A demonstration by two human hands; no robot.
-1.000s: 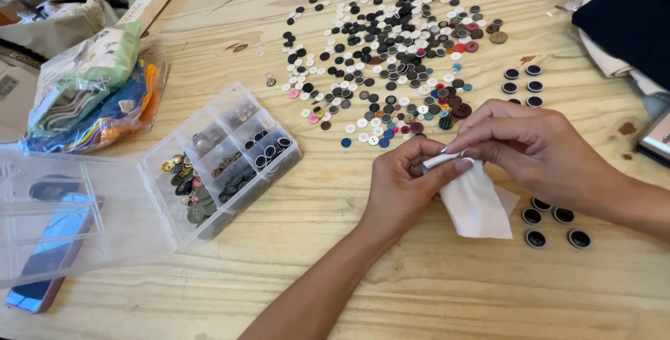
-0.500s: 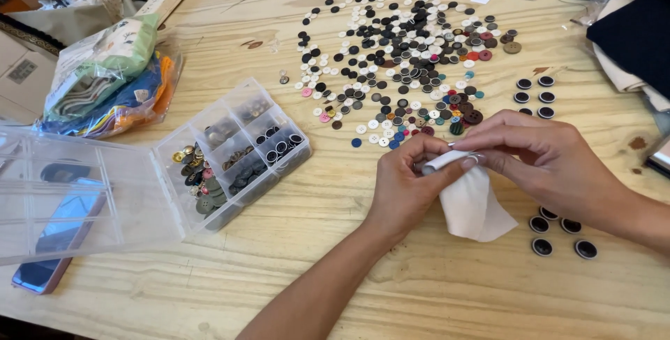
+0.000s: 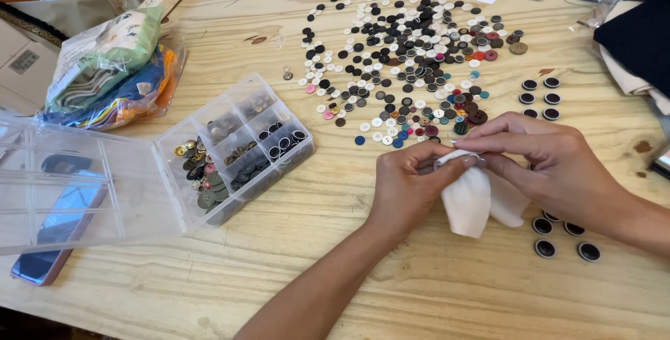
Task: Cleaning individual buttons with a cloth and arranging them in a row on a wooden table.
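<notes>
At the centre of the wooden table (image 3: pixel 433 291), a small white cloth (image 3: pixel 474 200) is pinched at its upper edge between the fingertips of both hands, the rest of it hanging down onto the tabletop. The fingers of the left hand (image 3: pixel 408 186) are curled together, thumb and forefinger closed on the cloth's left corner; those of the right hand (image 3: pixel 551 165) are drawn together on the same fold from 3 o'clock, the remaining fingers bent beneath. Whether a button is wrapped inside the fold cannot be told. At 12 o'clock from the hands, a wide scatter of loose buttons (image 3: pixel 419 54) in black, white, red and blue is spread over the table. At 1 o'clock a cluster of dark ringed buttons (image 3: pixel 541 96) is seen, and at 5 o'clock a second cluster of ringed buttons (image 3: pixel 562 239) lies just beside the right wrist. At 9 o'clock stands a clear compartment box (image 3: pixel 237 145), partly filled, its open lid (image 3: pixel 77 186) laid over a phone (image 3: pixel 49 242). At 10 o'clock bagged fabric packets (image 3: pixel 105 68) are stacked.
</notes>
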